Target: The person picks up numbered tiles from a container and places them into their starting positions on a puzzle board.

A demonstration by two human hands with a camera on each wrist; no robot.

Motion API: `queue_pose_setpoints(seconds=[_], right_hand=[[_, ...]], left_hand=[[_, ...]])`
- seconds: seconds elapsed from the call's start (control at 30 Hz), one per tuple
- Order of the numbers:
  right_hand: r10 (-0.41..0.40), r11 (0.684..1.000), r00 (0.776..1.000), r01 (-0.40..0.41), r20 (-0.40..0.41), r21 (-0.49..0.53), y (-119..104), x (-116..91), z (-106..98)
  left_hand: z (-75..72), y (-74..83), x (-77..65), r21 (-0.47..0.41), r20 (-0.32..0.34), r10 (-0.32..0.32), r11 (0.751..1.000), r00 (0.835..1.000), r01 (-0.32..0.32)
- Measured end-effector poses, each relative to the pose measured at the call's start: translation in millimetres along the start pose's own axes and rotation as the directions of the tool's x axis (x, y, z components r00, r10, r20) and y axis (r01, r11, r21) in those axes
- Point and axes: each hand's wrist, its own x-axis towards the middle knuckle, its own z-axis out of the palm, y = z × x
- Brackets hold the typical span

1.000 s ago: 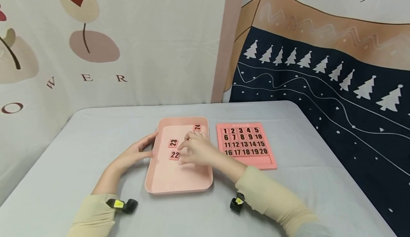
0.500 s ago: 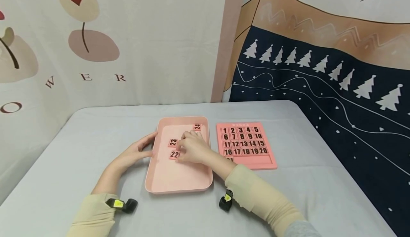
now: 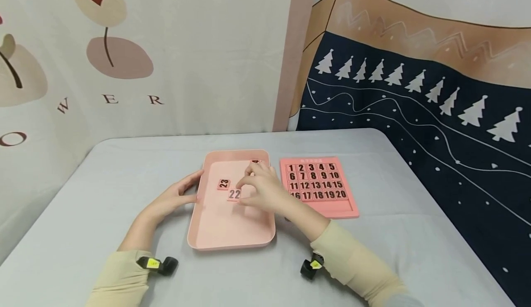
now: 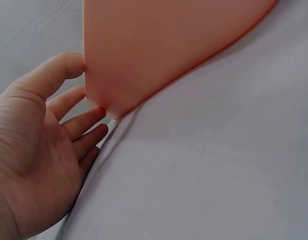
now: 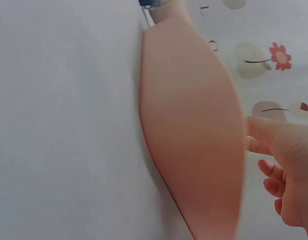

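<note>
A pink tray [image 3: 230, 233] stands on the table, and my left hand [image 3: 172, 201] touches its left side with fairly straight fingers. In the left wrist view the thumb and fingertips lie against the tray wall [image 4: 159, 45]. Over the tray, my right hand [image 3: 265, 189] pinches the number tile 22 [image 3: 234, 194] between thumb and forefinger. Tile 23 [image 3: 223, 184] lies turned sideways beside it. Another tile [image 3: 255, 162] near the tray's far right corner is partly hidden by the fingers. In the right wrist view the tray wall hides the right hand's fingertips [image 5: 264, 131] and the tile.
To the right of the tray lies a pink number board [image 3: 350, 205] with rows of tiles 1 to 20; my right forearm covers its lower left corner. A pale cloth [image 3: 137, 159] covers the table. Printed curtains [image 3: 207, 67] hang behind it.
My right hand moved onto tile 22, took hold of it, and has shifted it right and slightly away. The left hand has stayed at the tray's side.
</note>
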Motion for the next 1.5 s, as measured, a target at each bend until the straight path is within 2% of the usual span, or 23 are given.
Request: queue_pose_setpoints(seconds=[0.13, 0.37, 0.57, 0.9, 1.2, 1.5], right_hand=[[-0.001, 1.0, 1.0, 0.002, -0.022, 0.022, 7, -16, -17], [-0.019, 1.0, 0.996, 0.019, -0.082, -0.01, 24, -46, -39], [0.005, 1.0, 0.993, -0.006, -0.118, -0.009, 46, -76, -51], [0.072, 0.997, 0.992, -0.072, -0.106, 0.003, 84, -121, -62], [0.067, 0.996, 0.995, -0.063, -0.078, 0.059, 103, -133, -59], [0.087, 0.995, 0.995, -0.085, -0.048, 0.046, 111, -132, -50]], left_hand=[[-0.4, -0.9, 0.4, -0.003, 0.002, 0.008, 1.0, 1.0, -0.008], [-1.2, -2.6, -0.5, 0.011, -0.002, 0.0, 1.0, 1.0, 0.0], [-0.4, -1.8, -0.5, -0.001, -0.002, -0.012, 1.0, 1.0, 0.012], [-1.4, -2.8, -0.4, 0.006, 0.005, 0.007, 1.0, 1.0, -0.007], [-2.0, -3.9, -0.3, 0.013, 0.009, 0.019, 1.0, 1.0, -0.019], [-1.6, -3.3, -0.1, 0.002, 0.011, 0.028, 1.0, 1.0, -0.028]])
